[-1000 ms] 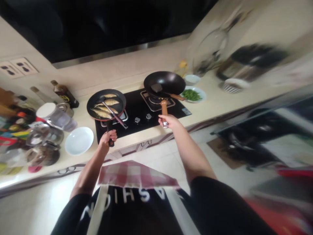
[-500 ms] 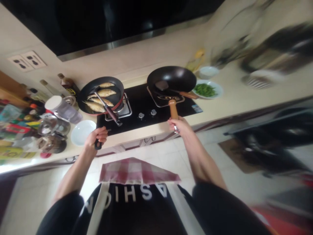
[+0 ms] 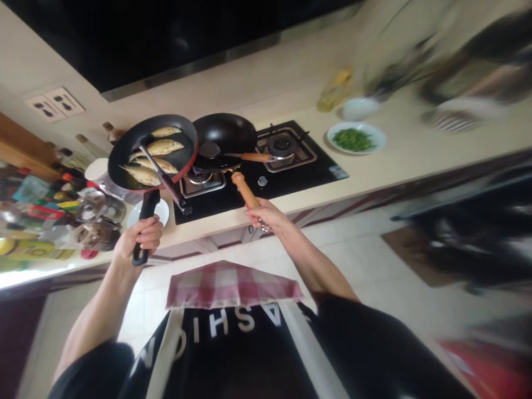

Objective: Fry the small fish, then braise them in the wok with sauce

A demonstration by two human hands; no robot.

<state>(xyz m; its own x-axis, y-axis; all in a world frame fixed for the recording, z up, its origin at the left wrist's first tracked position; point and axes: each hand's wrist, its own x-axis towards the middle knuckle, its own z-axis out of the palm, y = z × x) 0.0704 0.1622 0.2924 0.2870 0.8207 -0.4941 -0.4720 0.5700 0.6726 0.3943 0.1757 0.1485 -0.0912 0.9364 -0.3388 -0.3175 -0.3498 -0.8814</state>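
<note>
A frying pan (image 3: 125,148) is occupying the area left of centre; a wok (image 3: 228,130) is sitting just right of it. Below, the left grip (image 3: 145,235) is wrapping the pan's black handle (image 3: 150,206), slanting up-right; the right grip (image 3: 266,214) is clasping the wok's wooden handle (image 3: 245,189), slanting up-left. Fish (image 3: 162,147) are lying in the pan.

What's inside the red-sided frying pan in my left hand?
The frying pan holds four fish, with a utensil lying across some and sticking out past the pan. Whatever lies directly beneath the fish is covered.
</note>
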